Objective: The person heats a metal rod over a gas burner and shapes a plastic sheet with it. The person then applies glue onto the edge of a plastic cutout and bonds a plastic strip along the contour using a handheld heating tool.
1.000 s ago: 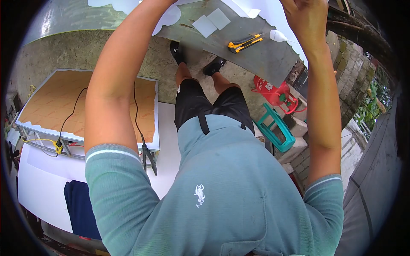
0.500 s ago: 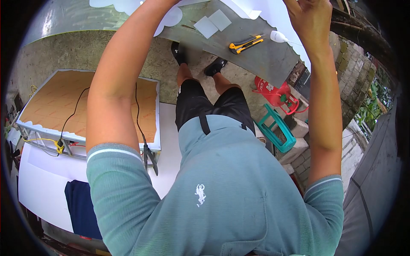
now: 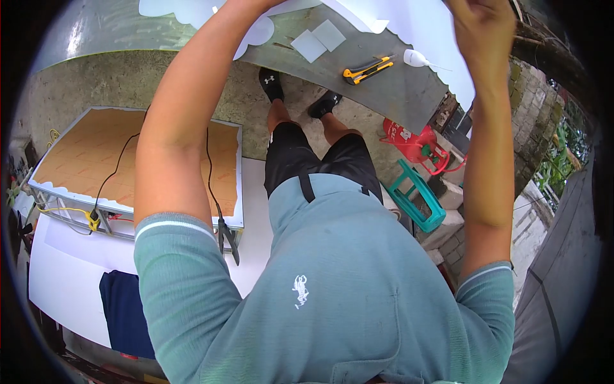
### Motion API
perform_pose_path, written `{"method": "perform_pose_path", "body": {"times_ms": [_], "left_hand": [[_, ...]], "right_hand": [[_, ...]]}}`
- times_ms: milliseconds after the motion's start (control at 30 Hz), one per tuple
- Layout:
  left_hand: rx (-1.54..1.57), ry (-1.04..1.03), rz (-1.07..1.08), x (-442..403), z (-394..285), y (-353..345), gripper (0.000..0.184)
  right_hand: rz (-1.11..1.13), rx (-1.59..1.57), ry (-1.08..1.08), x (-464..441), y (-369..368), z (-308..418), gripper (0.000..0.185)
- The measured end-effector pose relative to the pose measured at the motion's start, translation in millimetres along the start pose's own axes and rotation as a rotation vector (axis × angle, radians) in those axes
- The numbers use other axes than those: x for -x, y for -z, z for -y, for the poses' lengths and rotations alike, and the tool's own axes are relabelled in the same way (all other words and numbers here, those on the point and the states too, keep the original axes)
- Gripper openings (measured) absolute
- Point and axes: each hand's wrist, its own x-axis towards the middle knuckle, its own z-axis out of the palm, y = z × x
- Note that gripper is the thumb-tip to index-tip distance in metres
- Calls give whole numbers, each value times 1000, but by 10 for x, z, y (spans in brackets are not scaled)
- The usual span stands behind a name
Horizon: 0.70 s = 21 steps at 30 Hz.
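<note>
At the top right, my right hand (image 3: 484, 24) is over a white sheet with a scalloped edge (image 3: 425, 29), its fingers curled in and blurred. What they hold, if anything, I cannot make out. My left forearm runs out past the top edge, and the left hand is cut off there. On the grey metal table (image 3: 396, 96) between my arms lie a yellow-and-black utility knife (image 3: 368, 70) and a small white bottle with a needle tip (image 3: 416, 58). Two pale square pieces (image 3: 319, 40) overlap beside a folded white strip (image 3: 358, 15).
A brown-topped board on a metal frame (image 3: 96, 150) stands at left with black cables over it. Below are a white sheet (image 3: 64, 262) and dark blue cloth (image 3: 126, 313). Near the table corner are a red gas cylinder (image 3: 409, 142) and a teal plastic stool (image 3: 422, 201).
My right hand has shifted a little to the right. Beneath it, the scalloped sheet's edge also reaches further right and down. The knife, bottle and squares stay in place on the table.
</note>
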Motion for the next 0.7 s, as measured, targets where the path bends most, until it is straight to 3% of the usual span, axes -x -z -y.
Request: {"method": "perform_pose_path", "body": {"times_ms": [67,133,167,333,433,467,600,700], "left_hand": [[1,6,16,17,23,-13,15],[271,-113,-180,61,147,-102,15],[22,62,64,-42,-30,44,16],[-34,53,29,-83,13,15,14],[-110,34,93,-41,-6,220,42],[-126,19,89,-14,-18,291,42],[-134,70,-159,192,-134,508,49],[-28,184,-345,418,-447,642,48]], "right_hand": [[-102,-117,-25,-11,214,116,13],[-195,-26,-12,40,476,225,13],[-249,15,12,95,627,250,17],[-352,194,173,521,999,471,25],[-374,222,75,883,1165,666,27],[-396,223,79,1007,1228,699,27],[-449,286,113,1474,1636,869,30],[-575,446,14,1807,1832,997,31]]}}
